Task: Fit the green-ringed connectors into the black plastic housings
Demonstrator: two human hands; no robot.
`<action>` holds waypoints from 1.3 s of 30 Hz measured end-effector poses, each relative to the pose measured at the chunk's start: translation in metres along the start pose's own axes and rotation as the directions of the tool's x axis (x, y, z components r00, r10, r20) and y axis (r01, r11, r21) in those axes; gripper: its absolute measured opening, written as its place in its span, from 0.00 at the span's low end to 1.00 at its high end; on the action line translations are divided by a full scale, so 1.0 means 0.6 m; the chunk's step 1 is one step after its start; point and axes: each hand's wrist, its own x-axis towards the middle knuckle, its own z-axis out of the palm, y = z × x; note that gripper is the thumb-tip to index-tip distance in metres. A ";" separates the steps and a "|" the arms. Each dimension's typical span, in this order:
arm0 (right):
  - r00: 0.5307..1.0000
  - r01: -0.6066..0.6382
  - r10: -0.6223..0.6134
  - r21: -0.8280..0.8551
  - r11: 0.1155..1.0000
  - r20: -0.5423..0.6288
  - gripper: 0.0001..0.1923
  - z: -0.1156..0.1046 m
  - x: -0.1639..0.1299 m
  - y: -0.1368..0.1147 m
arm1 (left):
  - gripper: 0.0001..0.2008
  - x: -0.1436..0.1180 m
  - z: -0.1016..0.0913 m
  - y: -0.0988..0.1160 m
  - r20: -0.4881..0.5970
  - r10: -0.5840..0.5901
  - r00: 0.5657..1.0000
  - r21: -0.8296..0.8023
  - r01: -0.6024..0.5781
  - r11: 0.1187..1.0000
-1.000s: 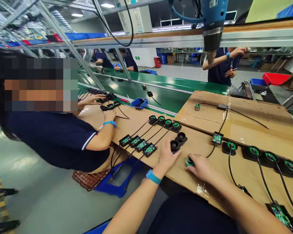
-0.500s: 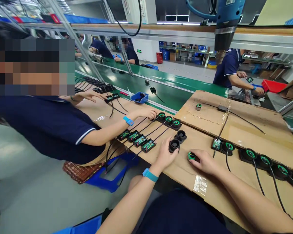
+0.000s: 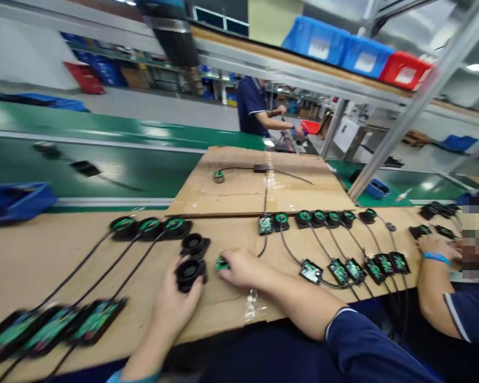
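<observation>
Black round housing sits on the cardboard-covered tabletop near its front edge, and the left hand grips it from the near side, fingers curled around its lower rim. A second housing of the same kind lies just behind it, untouched. Just to the right, the right hand rests on the cardboard with its fingertips pinched on a small green ring board; a thin black cable runs from that spot back to a small circuit board.

Behind the housings three round green-topped parts stand in a row, their cables leading to boxed circuit boards at the lower left, which are blurred. To the right another row of round parts is wired to more boards. At the far right a co-worker's hand with a blue wristband touches parts there. Beyond the tabletop runs a green conveyor belt.
</observation>
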 end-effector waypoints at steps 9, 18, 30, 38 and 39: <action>0.905 0.073 0.109 0.402 0.913 -0.411 0.25 0.019 -0.022 0.045 | 0.25 0.009 0.004 0.035 0.012 0.020 1.000 -0.155 -0.018 0.988; 0.887 0.252 -0.124 0.240 0.938 -0.444 0.21 0.039 -0.026 -0.029 | 0.25 -0.008 0.000 0.039 -0.004 0.178 0.984 -0.159 -0.177 0.971; 0.914 0.246 -0.163 0.186 0.951 -0.371 0.19 0.043 -0.014 -0.032 | 0.24 -0.011 0.006 0.032 -0.004 0.193 0.981 -0.163 -0.191 0.968; 0.947 0.140 -0.072 0.199 0.970 -0.313 0.19 0.037 -0.024 -0.056 | 0.19 -0.015 0.009 0.024 -0.083 0.195 0.977 -0.100 -0.203 0.974; 0.953 0.153 -0.099 0.173 0.973 -0.285 0.18 0.035 -0.029 -0.062 | 0.19 -0.019 0.008 0.022 -0.056 0.193 0.980 -0.106 -0.198 0.974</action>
